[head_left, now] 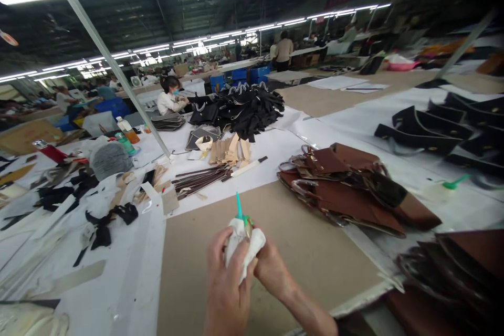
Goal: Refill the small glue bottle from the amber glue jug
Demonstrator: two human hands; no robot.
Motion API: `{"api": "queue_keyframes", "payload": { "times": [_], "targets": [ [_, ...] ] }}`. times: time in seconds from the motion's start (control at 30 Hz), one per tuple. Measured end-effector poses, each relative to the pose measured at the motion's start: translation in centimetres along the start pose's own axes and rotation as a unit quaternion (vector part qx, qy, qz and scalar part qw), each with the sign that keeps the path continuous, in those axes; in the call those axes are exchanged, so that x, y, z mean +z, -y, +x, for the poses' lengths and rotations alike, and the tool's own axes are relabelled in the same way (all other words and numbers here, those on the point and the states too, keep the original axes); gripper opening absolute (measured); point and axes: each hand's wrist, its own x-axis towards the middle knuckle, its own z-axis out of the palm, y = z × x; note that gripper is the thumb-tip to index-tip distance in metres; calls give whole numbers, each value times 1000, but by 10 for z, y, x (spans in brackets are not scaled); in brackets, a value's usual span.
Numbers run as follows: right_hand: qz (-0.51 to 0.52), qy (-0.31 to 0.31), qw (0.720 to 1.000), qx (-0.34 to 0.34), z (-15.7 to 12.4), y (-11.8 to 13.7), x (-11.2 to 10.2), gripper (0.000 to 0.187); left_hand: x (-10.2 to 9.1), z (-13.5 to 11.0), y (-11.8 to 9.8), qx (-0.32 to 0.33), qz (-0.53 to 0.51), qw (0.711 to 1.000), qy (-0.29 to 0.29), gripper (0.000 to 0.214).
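In the middle of the head view, both hands come together above a tan board (pixel 189 252). They hold a small squeeze bottle (pixel 248 228) with a green cap and a thin teal nozzle pointing up. A crumpled white cloth (pixel 256 241) is bunched around the bottle, hiding most of its body. My left hand (pixel 226 278) is closed, pressing the cloth against the bottle. From the other side my right hand (pixel 273 268) grips the bottle, its fingertips partly hidden behind the cloth.
Brown leather bags (pixel 342 184) lie to the right, with black bag pieces (pixel 429 131) beyond. Dark strips (pixel 200 181) and tan pieces (pixel 228 151) lie ahead; scraps (pixel 102 220) cover the left. A metal pole (pixel 114 65) rises there. A co-worker (pixel 171 97) sits by the black pile (pixel 248 110).
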Motion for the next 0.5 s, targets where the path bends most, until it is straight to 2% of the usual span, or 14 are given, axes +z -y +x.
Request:
{"api": "queue_keyframes", "payload": {
  "times": [0.07,0.13,0.23,0.33,0.43,0.5],
  "targets": [
    [-3,-6,1000,-6,-7,8,-6,69,6,1,-6,61,60,996,3,37],
    [-2,-10,1000,-4,-13,14,-13,71,6,2,-9,106,77,991,2,35],
    [1,-1,1000,8,-22,19,-25,74,-1,0,-8,164,79,983,19,33],
    [3,7,1000,23,-33,26,-33,73,-13,-3,3,216,107,969,55,32],
    [28,7,998,49,-44,35,-42,64,-24,-14,24,217,161,957,110,33],
    [57,11,996,66,-48,43,-49,63,-31,-24,40,164,174,963,122,35]
  ]
}}
